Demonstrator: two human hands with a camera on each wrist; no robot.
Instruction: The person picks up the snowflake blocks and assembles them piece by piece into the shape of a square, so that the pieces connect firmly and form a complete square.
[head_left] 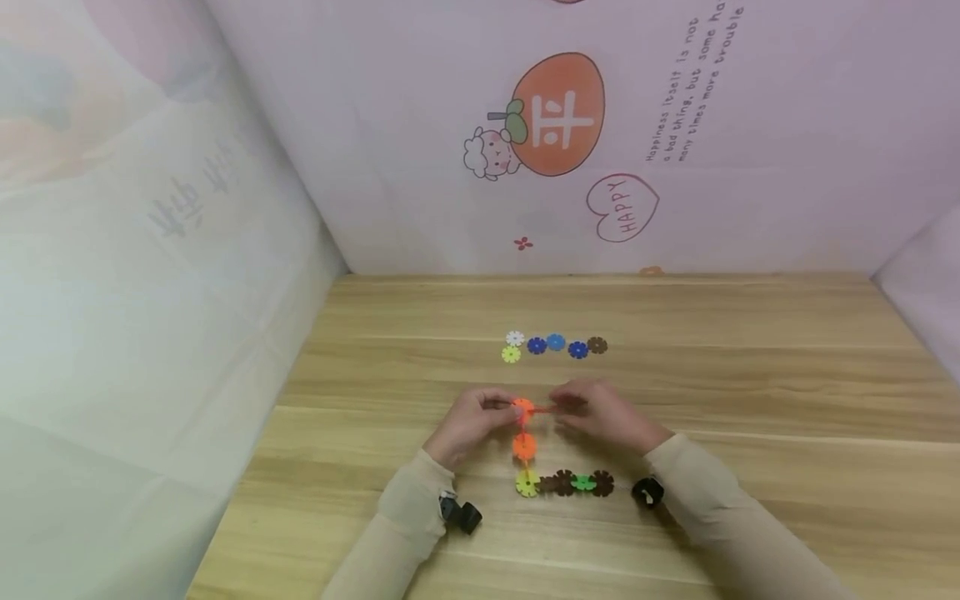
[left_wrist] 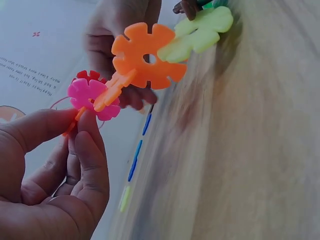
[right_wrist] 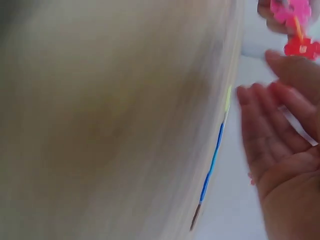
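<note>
My left hand [head_left: 474, 419] pinches a small orange snowflake disc [left_wrist: 74, 124] between thumb and fingers. That disc joins a pink disc [left_wrist: 82, 94], with a red disc [right_wrist: 301, 49] at its far side. From the pink one the chain runs through orange discs [head_left: 524, 448] to a yellow-green disc [head_left: 527, 483], then a row of brown discs [head_left: 602, 483] with a green disc [head_left: 582, 482] among them. My right hand [head_left: 606, 415] is beside the red disc, its fingers loosely extended and its thumb near the disc in the right wrist view.
Farther back on the wooden table [head_left: 390, 350] lie loose discs: a white disc [head_left: 514, 337], a yellow disc [head_left: 511, 355], dark blue and light blue discs [head_left: 555, 342], and a brown disc [head_left: 597, 345]. A printed cloth [head_left: 420, 208] hangs behind the table.
</note>
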